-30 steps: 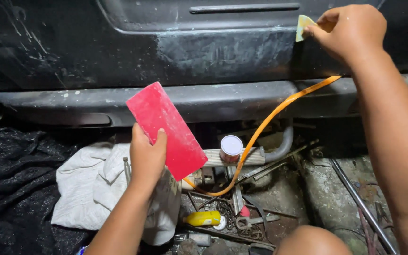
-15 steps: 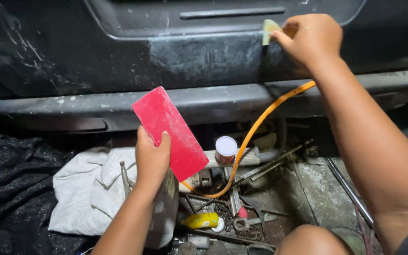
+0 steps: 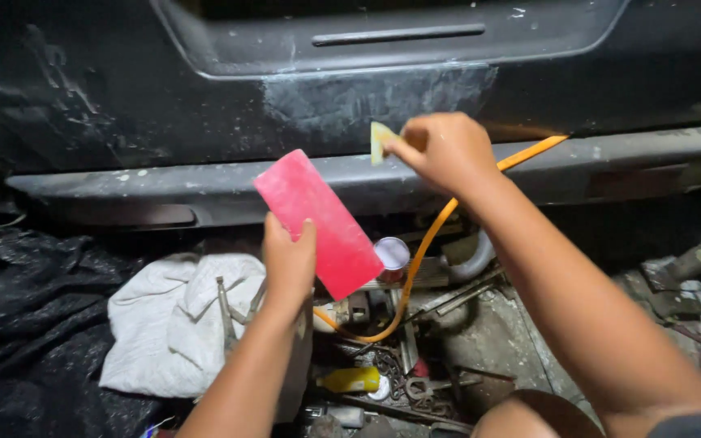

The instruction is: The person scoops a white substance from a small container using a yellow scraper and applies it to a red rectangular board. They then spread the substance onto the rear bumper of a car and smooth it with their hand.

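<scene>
The left hand [image 3: 288, 264] is closed on the lower edge of a flat red board [image 3: 328, 221], thumb on its face and fingers behind. The board is a smooth, stiff rectangle, tilted, its upper corner up against the grey sill [image 3: 164, 188] of a car. The right hand [image 3: 445, 150] is pinched shut on a small pale yellow scraper [image 3: 380, 139], thin and flat, its tip held at the upper edge of the sill, just under a dull, sanded patch [image 3: 375, 101] on the black door [image 3: 107, 97]. The door is dusty and scratched, with a recessed panel and a slim slot above the patch.

An orange hose [image 3: 427, 247] runs from the right part of the sill, passes behind the right forearm and curves down beneath the board. Just beside the board's lower corner stands a round can [image 3: 393, 253] with a pale top, and right of it lies a bent grey pipe [image 3: 474, 261]. Under the left forearm a crumpled white cloth [image 3: 174, 320] lies on the floor, with black sheeting [image 3: 26, 324], wrinkled and glossy, at its left. Below the board, metal tools and a yellow bottle [image 3: 350, 379] clutter the floor, close together. A bare patch of rough concrete [image 3: 492, 341] shows between the clutter and the right arm. A knee [image 3: 529, 415] sits at the lower edge of view.

The sill left of the board lies open.
</scene>
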